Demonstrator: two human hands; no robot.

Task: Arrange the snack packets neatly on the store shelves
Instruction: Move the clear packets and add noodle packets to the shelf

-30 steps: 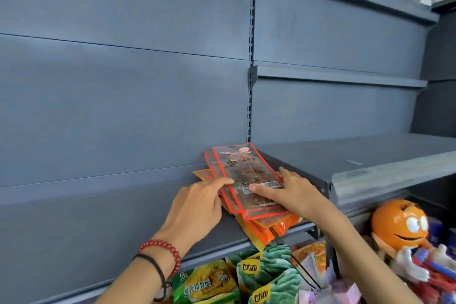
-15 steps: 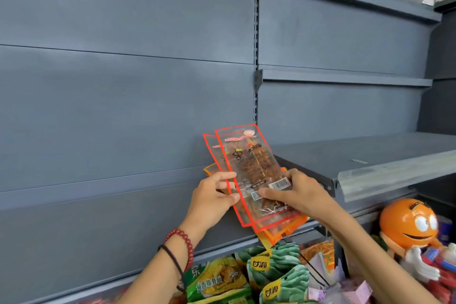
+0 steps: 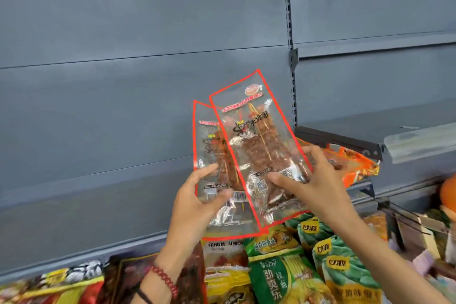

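Observation:
Two clear, red-edged skewer snack packets are held upright in front of the grey shelf back panel. My left hand (image 3: 197,202) grips the left packet (image 3: 212,153) near its lower end. My right hand (image 3: 313,185) pinches the right packet (image 3: 256,136), which overlaps the left one. Behind my right hand an orange packet (image 3: 355,163) lies on the edge of the lower shelf (image 3: 362,187).
A grey shelf (image 3: 370,131) with a clear price strip juts out at the right. Below lie several loose snack packets: green ones (image 3: 330,254), a yellow one (image 3: 224,276) and red ones (image 3: 74,286) at lower left. An orange figure (image 3: 449,190) shows at the right edge.
Both hands have lifted the two red-edged packets up off the shelf and spread them apart, the left one shifting left. The orange packets stayed on the shelf. The view dropped toward the lower packets.

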